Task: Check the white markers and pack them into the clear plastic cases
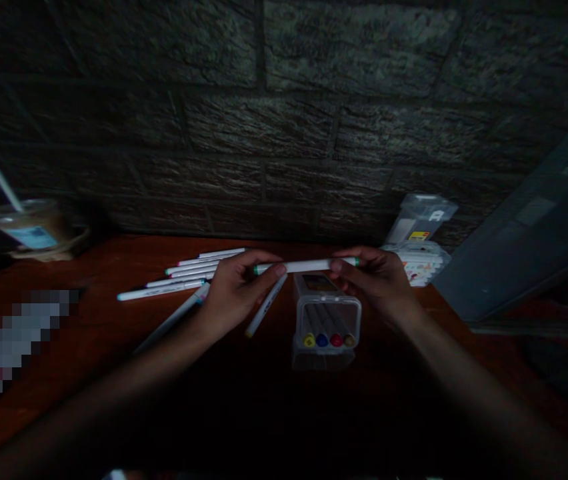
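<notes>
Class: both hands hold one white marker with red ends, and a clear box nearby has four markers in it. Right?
The end colour is wrong: the head view shows green ends on the white marker. The left hand and right hand hold it, and the clear box has four markers.

Both the left hand [237, 285] and right hand [377, 277] hold a green-ended white marker [307, 266] level above the table [114, 333], near an open clear case [328, 323] containing four markers [328, 339].

This is a dim room, its exact kind unclear. A block wall [364, 133] rises at 12 o'clock beyond 1 reddish table [109, 267].
</notes>
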Available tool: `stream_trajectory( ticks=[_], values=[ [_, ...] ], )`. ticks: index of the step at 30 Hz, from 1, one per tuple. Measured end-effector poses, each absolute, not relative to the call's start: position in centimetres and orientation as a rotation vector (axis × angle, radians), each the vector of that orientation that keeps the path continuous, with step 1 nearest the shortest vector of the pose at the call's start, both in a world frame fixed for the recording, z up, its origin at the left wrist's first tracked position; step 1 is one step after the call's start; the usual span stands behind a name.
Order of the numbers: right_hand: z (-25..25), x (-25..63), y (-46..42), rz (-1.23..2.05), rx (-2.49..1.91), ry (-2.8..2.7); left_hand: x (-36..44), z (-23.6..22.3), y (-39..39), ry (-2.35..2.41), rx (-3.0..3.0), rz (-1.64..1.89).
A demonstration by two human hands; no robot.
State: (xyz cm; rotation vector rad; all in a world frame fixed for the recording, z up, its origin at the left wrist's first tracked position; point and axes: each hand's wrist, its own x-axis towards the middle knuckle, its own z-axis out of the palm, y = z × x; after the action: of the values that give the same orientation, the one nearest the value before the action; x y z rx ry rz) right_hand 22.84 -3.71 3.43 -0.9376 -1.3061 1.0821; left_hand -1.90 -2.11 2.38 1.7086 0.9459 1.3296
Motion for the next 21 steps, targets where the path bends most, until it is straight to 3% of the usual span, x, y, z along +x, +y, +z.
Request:
stream_trajectory(
  ticks=[6,21],
  values=[
    [3.44,22.8,-3.62,0.961,-0.99,-1.351,-1.86,2.31,-2.08,0.948,1.801,1.359],
    [3.32,23.04,-3.61,1.043,-0.924,-1.325,-2.33,1.62,-1.94,0.988,1.979,1.376]
  ],
)
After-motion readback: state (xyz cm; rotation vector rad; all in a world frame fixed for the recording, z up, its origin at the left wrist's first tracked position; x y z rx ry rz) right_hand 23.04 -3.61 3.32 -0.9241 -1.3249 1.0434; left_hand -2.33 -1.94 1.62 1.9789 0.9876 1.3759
